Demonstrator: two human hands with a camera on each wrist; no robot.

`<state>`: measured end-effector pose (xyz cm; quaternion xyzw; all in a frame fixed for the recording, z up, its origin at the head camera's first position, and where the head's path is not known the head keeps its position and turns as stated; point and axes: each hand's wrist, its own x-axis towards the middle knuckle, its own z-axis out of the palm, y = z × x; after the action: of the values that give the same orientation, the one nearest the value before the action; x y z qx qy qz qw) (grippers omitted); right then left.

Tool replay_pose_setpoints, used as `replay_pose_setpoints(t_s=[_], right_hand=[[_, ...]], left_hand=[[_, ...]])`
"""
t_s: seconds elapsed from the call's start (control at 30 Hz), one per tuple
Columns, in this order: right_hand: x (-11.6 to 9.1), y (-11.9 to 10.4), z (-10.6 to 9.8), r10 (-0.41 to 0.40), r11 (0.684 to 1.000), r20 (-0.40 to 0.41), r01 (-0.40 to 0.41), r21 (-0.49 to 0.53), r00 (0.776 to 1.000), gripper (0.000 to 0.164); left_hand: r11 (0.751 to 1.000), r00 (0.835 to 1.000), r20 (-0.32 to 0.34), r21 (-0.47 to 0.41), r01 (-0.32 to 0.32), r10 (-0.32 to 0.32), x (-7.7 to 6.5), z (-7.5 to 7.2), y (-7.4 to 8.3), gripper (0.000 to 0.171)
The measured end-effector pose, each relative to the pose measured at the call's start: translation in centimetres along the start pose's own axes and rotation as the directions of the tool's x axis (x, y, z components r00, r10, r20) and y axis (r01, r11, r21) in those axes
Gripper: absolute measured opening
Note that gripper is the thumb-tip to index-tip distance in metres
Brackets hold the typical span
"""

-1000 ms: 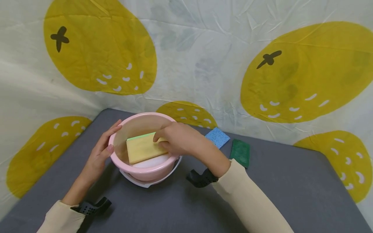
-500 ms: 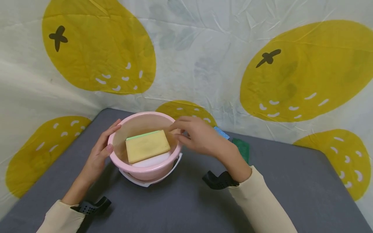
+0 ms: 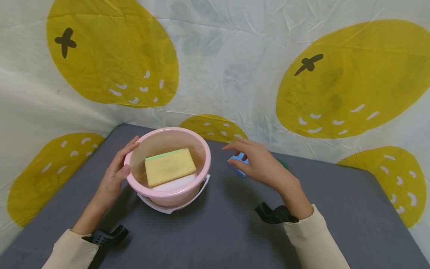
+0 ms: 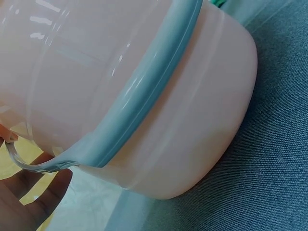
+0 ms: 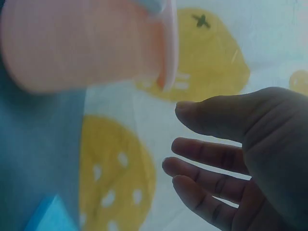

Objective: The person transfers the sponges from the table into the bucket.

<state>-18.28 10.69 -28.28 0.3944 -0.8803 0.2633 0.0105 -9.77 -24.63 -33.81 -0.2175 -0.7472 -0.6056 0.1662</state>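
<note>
In the head view, a pink bucket [image 3: 168, 194] stands on the dark cloth with its pale handle [image 4: 144, 82] hanging down at the front. My left hand [image 3: 115, 173] holds the bucket's left side at the rim, thumb and fingers spread along it. Inside lies a yellow sponge [image 3: 170, 167] with a light green edge, tilted over a white piece [image 3: 176, 183]. To the right of the bucket, my right hand [image 3: 262, 162] hovers with loosely bent fingers and nothing in them. Behind its thumb and fingers a blue sponge [image 3: 240, 158] shows in part.
A green scouring pad [image 3: 283, 163] lies on the table [image 3: 215, 231], mostly hidden behind my right hand. Along the table's far edge hangs a white cloth [image 3: 218, 86] printed with big yellow fruit.
My right hand has left the yellow sponge in the bucket and moved rightward, past the rim, toward the blue sponge. My left hand has stayed on the bucket.
</note>
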Motion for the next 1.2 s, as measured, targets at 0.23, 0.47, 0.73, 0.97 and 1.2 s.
replay_pose_setpoints(t_s=[0.23,0.47,0.73,0.97,1.2], right_hand=[[-3.2,3.7,0.5,0.063,0.998,-0.049,-0.062,0.007,0.997,0.034],[-6.4,6.5,-0.1,0.159,0.987,-0.076,-0.157,0.033,0.984,0.036],[-9.1,10.0,-0.3,0.274,0.961,-0.072,-0.27,0.056,0.959,0.043],[-10.2,11.6,1.1,0.377,0.926,-0.168,-0.365,0.098,0.911,0.052],[-9.7,11.5,3.8,0.445,0.895,-0.261,-0.439,0.087,0.856,0.069]], left_hand=[[1.0,1.0,-0.005,0.001,-0.013,0.013,-0.1,-0.1,0.0,0.047],[1.0,1.0,-0.012,-0.017,-0.004,0.004,-0.3,-0.1,-0.1,0.047],[1.0,1.0,-0.008,-0.011,0.004,-0.004,-0.5,-0.8,-2.2,0.048],[1.0,1.0,-0.006,-0.018,0.012,-0.012,-0.5,-1.0,-2.7,0.048],[1.0,1.0,0.003,-0.014,0.006,-0.006,-0.1,-0.3,-0.8,0.048]])
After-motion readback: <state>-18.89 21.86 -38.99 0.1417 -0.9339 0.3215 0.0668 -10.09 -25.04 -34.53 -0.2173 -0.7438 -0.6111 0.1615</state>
